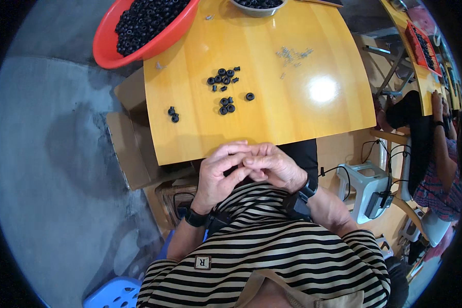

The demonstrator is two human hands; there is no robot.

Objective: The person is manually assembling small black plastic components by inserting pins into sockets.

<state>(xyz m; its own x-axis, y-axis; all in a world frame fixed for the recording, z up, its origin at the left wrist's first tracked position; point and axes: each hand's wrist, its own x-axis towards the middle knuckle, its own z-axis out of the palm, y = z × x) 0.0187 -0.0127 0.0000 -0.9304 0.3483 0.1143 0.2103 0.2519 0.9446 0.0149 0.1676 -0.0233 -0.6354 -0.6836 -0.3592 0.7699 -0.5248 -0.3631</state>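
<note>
My left hand [219,173] and my right hand [278,166] meet just off the table's near edge. Fingertips of both pinch together, and whatever lies between them is too small or too hidden to make out. Beyond them, a loose group of small black ring-shaped parts [222,72] is spread on the yellow table [190,133]. A smaller cluster of black parts [223,110] sits nearer, with a single black ring [250,96] to its right. Two or so more black pieces [175,118] lie toward the left edge.
A red basin [177,38] full of black parts overhangs the table's far left corner. A grey bowl [259,10] of similar parts stands at the far edge. Tiny clear pieces [292,55] are scattered at right. Another person [439,169] sits at a second table, near a white stool [362,179].
</note>
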